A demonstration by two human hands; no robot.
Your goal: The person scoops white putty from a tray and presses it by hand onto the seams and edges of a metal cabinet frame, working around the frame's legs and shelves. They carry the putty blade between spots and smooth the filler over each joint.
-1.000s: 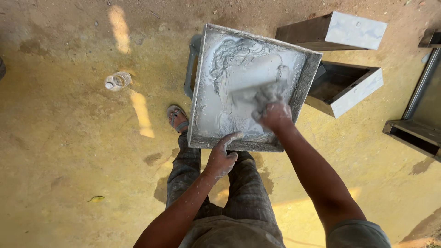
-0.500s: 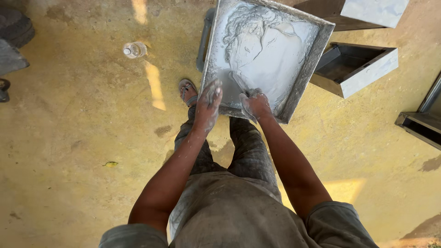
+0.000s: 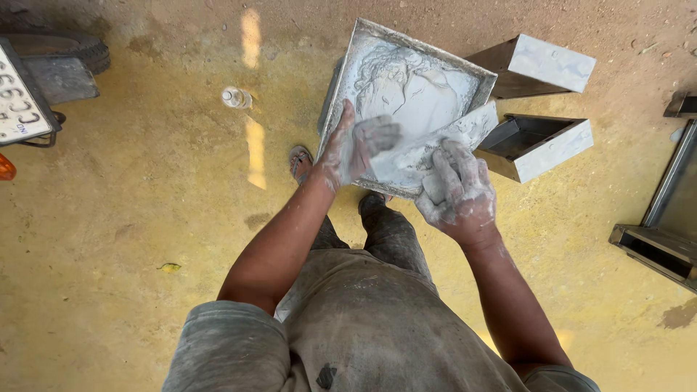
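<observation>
Both hands are caked in white dust: the left hand (image 3: 357, 147) and right hand (image 3: 457, 190) are each clamped on a crumpled sheet of paper (image 3: 428, 149), arms stretched forward. That paper sits right over the lower edge of the square plaster mould (image 3: 406, 87), which is standing tilted on the dirt floor (image 3: 145, 218) by the person's feet.

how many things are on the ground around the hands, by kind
relief mould trays: 1
cloth or sheet pieces held in both hands: 1
rectangular box moulds: 2
metal frames at the right edge: 2
plastic bottles: 1
total: 7
The left hand and right hand are both coated in white powder.
</observation>
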